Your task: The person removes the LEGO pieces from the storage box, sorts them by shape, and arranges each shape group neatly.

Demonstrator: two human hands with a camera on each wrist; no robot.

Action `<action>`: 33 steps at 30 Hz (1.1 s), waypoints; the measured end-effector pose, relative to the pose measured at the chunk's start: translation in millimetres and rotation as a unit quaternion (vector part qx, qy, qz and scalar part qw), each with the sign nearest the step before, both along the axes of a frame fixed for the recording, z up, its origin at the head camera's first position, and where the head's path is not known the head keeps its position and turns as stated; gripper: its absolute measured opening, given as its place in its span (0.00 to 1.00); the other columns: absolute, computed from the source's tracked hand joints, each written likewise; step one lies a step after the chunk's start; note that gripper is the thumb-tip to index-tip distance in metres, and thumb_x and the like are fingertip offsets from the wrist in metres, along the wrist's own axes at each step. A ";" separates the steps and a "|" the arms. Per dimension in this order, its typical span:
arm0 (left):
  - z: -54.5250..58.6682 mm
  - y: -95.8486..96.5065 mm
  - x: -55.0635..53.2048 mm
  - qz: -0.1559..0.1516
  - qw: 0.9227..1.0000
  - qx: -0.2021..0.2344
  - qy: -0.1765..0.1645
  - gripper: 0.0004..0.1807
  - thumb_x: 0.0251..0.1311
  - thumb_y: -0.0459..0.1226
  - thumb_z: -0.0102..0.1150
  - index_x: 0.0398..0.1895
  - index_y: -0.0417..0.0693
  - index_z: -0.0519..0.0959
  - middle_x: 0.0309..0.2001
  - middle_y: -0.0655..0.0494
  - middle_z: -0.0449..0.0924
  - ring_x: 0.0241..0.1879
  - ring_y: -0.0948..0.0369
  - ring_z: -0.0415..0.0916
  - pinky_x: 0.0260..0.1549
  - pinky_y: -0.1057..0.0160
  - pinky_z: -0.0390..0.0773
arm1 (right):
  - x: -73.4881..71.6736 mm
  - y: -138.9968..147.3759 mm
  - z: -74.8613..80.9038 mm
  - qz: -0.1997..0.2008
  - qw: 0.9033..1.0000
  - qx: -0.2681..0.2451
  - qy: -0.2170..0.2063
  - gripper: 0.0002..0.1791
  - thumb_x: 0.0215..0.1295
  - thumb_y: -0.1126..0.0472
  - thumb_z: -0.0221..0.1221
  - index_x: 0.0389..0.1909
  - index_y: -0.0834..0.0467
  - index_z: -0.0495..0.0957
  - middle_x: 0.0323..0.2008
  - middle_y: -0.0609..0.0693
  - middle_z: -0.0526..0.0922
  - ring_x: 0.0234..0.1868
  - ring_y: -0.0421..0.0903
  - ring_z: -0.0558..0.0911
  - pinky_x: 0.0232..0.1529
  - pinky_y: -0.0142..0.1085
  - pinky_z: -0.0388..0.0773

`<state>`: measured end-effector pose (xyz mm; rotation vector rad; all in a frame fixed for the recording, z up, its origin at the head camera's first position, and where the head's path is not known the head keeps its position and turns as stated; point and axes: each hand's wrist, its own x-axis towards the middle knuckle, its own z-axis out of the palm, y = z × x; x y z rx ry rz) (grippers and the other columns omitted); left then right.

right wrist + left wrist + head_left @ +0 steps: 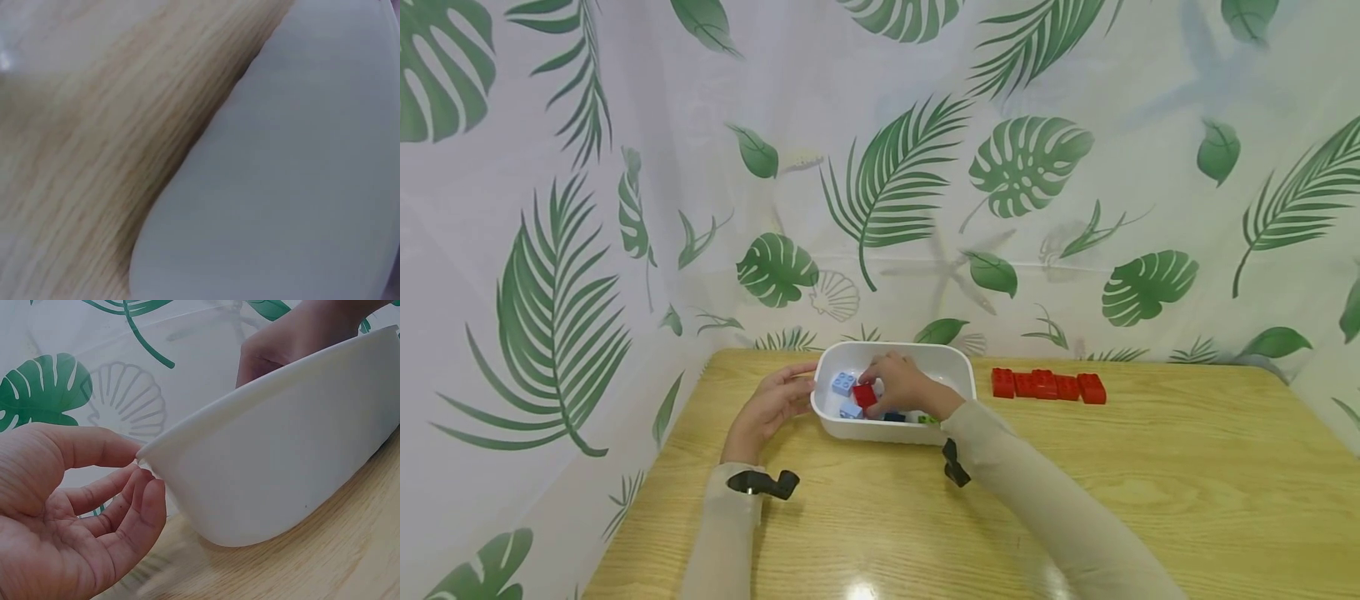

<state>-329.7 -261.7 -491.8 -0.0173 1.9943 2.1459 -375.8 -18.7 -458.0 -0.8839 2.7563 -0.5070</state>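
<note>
Two hands: left hand [772, 408] pinches the box [880, 430] at its rim, thumb against fingertips; right hand [904, 385] reaches inside, thumb and fingers gripping a red brick [864, 395].
Red brick: in the box's left half, beside two blue bricks [843, 383]; my right wrist view shows just box and table [94, 156], so I cannot check that grip up close.
Brick risk: a loose pinch could drop it, I judge.
Box risk: if the right sleeve [992, 437] drags the box, I'd expect a slide or tip.
Red row [1043, 385]: on the table, right of the box; a shove could bump it.
</note>
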 end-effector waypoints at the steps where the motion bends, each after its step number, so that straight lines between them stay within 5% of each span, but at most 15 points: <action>1: 0.0 0.0 -0.2 0.000 1.000 0.000 0.000 0.27 0.73 0.30 0.53 0.73 0.37 0.65 0.66 0.34 0.73 0.50 0.60 0.82 0.49 0.62 0.83 | 0.6 0.1 0.3 0.003 1.000 0.001 0.004 0.27 0.54 0.53 0.76 0.56 0.52 0.85 0.56 0.50 0.81 0.59 0.49 0.69 0.62 0.48 0.68; 16: -1.7 -1.0 -0.3 -0.002 1.000 0.005 0.009 0.27 0.72 0.31 0.55 0.72 0.36 0.66 0.54 0.48 0.82 0.46 0.62 0.82 0.46 0.63 0.83 | 14.4 15.2 12.1 0.044 0.995 -0.045 0.079 0.29 0.54 0.50 0.76 0.57 0.55 0.82 0.54 0.50 0.84 0.58 0.49 0.74 0.63 0.50 0.68; 23: -1.6 -0.7 0.3 -0.005 1.000 0.007 0.013 0.27 0.73 0.31 0.55 0.72 0.35 0.66 0.52 0.52 0.83 0.45 0.63 0.82 0.45 0.63 0.83 | 25.6 35.9 23.8 0.063 0.982 -0.101 0.147 0.26 0.55 0.55 0.74 0.55 0.57 0.83 0.52 0.52 0.83 0.53 0.50 0.77 0.59 0.50 0.74; 33: 1.2 1.1 2.5 0.000 1.000 -0.002 0.012 0.27 0.73 0.32 0.55 0.73 0.36 0.66 0.59 0.44 0.80 0.45 0.64 0.82 0.45 0.64 0.83 | 41.4 79.1 27.3 0.017 0.961 -0.167 0.218 0.26 0.53 0.57 0.76 0.54 0.56 0.81 0.48 0.51 0.82 0.52 0.51 0.77 0.54 0.49 0.79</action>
